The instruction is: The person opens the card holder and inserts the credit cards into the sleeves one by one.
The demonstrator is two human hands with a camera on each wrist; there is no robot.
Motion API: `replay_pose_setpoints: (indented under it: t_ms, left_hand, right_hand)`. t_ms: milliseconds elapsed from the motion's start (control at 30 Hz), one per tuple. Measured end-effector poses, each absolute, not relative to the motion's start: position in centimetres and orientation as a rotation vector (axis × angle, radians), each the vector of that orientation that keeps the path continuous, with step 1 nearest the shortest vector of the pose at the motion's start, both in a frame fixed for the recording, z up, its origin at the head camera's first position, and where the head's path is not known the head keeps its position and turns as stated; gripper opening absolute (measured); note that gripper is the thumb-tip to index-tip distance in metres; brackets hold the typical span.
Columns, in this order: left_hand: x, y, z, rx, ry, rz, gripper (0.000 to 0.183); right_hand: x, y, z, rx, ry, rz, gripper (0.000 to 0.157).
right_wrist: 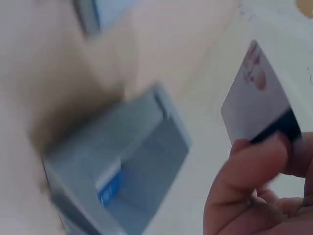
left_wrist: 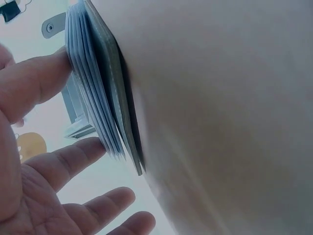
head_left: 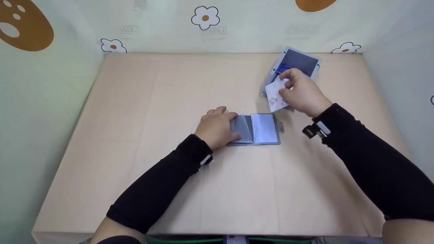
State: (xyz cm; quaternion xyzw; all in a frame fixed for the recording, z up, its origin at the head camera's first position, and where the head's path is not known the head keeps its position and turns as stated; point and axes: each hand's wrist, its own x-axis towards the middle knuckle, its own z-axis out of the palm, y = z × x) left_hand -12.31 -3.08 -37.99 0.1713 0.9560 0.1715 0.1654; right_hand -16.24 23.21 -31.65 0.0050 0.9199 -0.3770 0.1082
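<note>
An opened card holder (head_left: 266, 128) with clear sleeves lies on the table, its snap tab pointing right. My left hand (head_left: 217, 127) rests at its left side, thumb and index finger pressing on the sleeves and the other fingers extended. The left wrist view shows the stack of sleeves (left_wrist: 90, 83) edge-on, with the thumb and index fingertips against it. My right hand (head_left: 301, 93) pinches a white card (head_left: 274, 98) between thumb and fingers, in front of the grey box. The right wrist view shows a reddish print and a dark band on this card (right_wrist: 254, 98).
A grey open-topped box (head_left: 300, 61) stands at the back right of the table, with a blue card (right_wrist: 110, 188) inside. A beige cloth (head_left: 152, 101) covers the table. Pale walls (head_left: 162, 27) with flower prints stand behind and at both sides.
</note>
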Motion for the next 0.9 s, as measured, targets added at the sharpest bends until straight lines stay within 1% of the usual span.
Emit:
replay_pose_setpoints:
  t_ms: [233,400,633,700,900]
  left_hand:
    - [-12.4,-3.0,-38.0,0.483,2.727,0.478,0.075]
    - [-12.3,-3.0,-38.0,0.478,2.713,0.487,0.074]
    - [-12.4,-3.0,-38.1,0.484,2.711,0.493,0.075]
    - [-12.3,-3.0,-38.1,0.484,2.713,0.495,0.075]
    - [-12.3,-2.9,-38.1,0.49,2.719,0.477,0.075]
  right_hand:
    - [-13.8,21.1,-34.8,-0.046,2.461,-1.137,0.033]
    - [-13.3,20.6,-36.4,-0.058,2.428,-1.112,0.035]
    - [-12.8,20.1,-37.3,-0.079,2.433,-1.11,0.036]
    - [-12.7,20.0,-37.4,-0.074,2.442,-1.087,0.039]
    - [-12.7,19.4,-37.6,-0.074,2.545,-0.912,0.055]
